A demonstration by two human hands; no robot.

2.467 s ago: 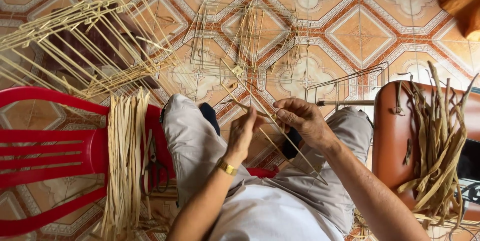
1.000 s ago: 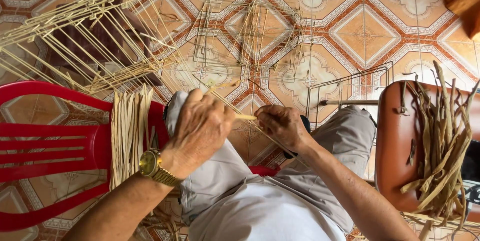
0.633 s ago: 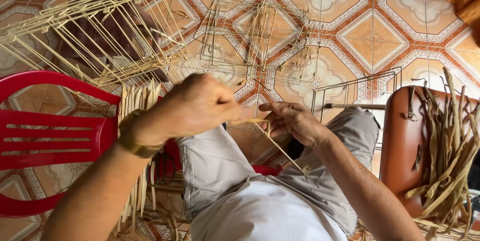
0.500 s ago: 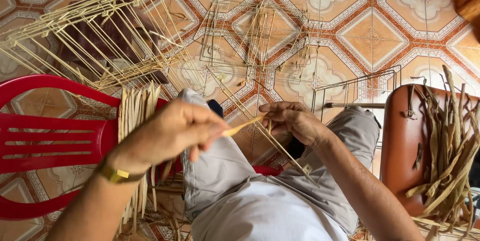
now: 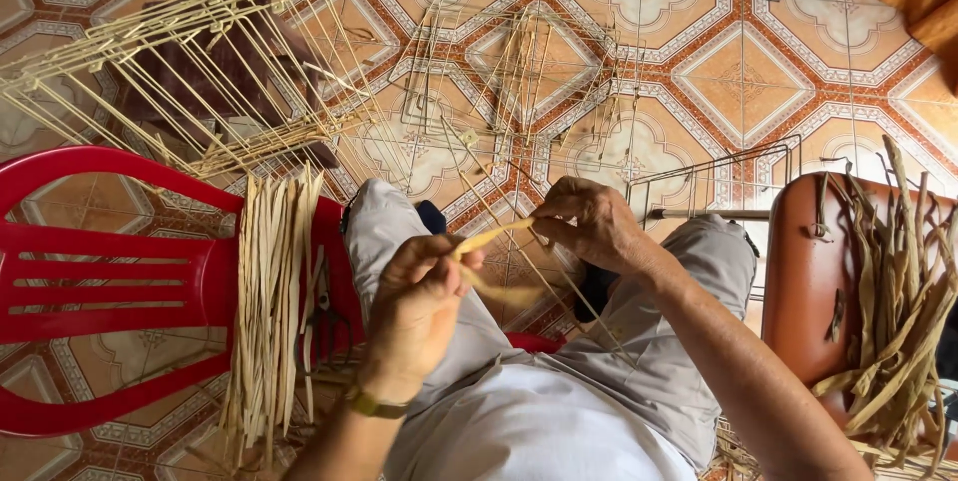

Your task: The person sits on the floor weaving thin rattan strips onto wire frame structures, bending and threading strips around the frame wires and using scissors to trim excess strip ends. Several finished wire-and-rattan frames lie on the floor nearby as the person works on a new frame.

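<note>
At lower centre, the left hand (image 5: 417,303) has drawn back toward the lap, fingers pinched shut on a pale flat straw strip (image 5: 491,240) that was pulled leftward moments ago. Just beyond, the right hand (image 5: 591,225) stays closed on the thin wire frame (image 5: 559,286), suggesting another wrap is under way.

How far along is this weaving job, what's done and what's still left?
Done: several bare stick frames lie on the tiled floor. In hand: the left hand pinches a pale fibre strip that runs to the right hand, which holds a thin wire frame over the lap. Left: a bundle of strips on the red chair and darker strips on the brown seat lie unused.
</note>
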